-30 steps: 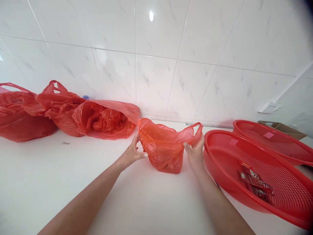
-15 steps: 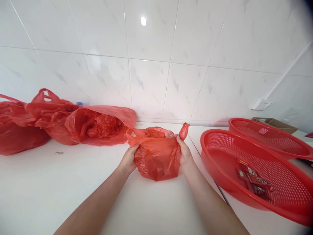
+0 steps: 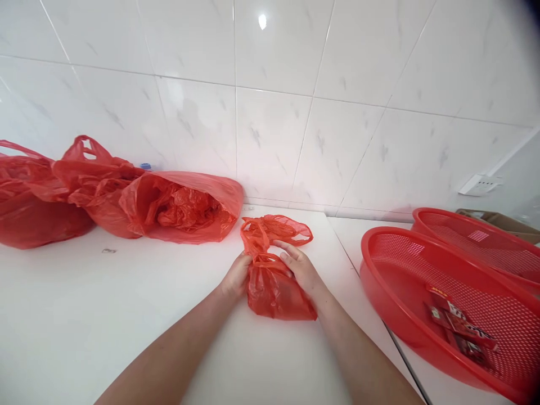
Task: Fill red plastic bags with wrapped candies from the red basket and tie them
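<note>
A small red plastic bag (image 3: 274,292) lies on the white counter (image 3: 84,315) in front of me, its top gathered and its two handles (image 3: 274,228) trailing toward the wall. My left hand (image 3: 236,275) pinches the bag's neck from the left. From the right, my right hand (image 3: 301,270) closes its fingers over the same neck. What is inside the bag is hidden.
Three bigger red plastic bags (image 3: 181,205) lie along the tiled wall at the left. Two red mesh baskets (image 3: 379,264) stand at the right, the nearer one holding a few red packets (image 3: 459,329). A cardboard box (image 3: 498,220) and a wall socket (image 3: 481,184) are behind them.
The bag's mouth was held wide open, then drawn together; now both hands have bunched it at the neck and the bag lies lower on the counter.
</note>
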Action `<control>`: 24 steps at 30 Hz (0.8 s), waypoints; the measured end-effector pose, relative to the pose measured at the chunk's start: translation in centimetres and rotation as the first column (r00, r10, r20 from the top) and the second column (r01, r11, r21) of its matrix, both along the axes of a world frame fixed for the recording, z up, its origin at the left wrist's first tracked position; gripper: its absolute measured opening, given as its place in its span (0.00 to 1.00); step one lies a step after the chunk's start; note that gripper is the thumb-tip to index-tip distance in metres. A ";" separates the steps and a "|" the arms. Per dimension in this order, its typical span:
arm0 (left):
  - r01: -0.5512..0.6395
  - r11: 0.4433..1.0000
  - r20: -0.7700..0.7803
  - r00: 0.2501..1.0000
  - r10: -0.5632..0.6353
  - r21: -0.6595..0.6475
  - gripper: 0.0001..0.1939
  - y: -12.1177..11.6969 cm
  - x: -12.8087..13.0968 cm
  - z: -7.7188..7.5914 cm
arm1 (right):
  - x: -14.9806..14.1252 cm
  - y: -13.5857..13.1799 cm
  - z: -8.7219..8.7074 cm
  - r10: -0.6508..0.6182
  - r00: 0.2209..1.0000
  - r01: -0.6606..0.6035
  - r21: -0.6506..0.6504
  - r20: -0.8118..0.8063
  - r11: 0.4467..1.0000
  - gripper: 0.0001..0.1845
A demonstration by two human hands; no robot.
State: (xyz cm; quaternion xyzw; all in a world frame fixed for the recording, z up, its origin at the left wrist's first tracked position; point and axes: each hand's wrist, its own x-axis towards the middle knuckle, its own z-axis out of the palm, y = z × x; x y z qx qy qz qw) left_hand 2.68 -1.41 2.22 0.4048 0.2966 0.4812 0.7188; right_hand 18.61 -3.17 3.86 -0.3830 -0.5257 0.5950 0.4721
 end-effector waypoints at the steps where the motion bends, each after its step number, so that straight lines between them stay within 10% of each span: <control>1: 0.024 1.000 0.001 1.000 -0.024 0.005 0.11 -0.1 0.1 0.0 | -0.2 -0.1 0.0 0.019 1.000 -0.019 -0.001 0.016 1.000 0.28; 7: 0.178 0.980 -0.024 0.984 -0.177 0.084 0.10 -1.1 1.0 0.1 | -1.3 -0.4 -0.2 0.120 0.992 -0.122 0.073 0.038 0.990 0.21; 18: 0.103 0.960 -0.013 0.995 -0.104 0.262 0.35 -1.5 0.7 -0.4 | -0.8 0.8 -2.1 -0.172 0.981 0.174 -0.020 0.091 0.985 0.17; 24: 0.139 0.976 -0.091 0.988 -0.125 0.168 0.24 -1.7 0.9 0.1 | -0.9 -0.1 -1.6 -0.019 1.000 0.019 0.016 0.009 1.000 0.17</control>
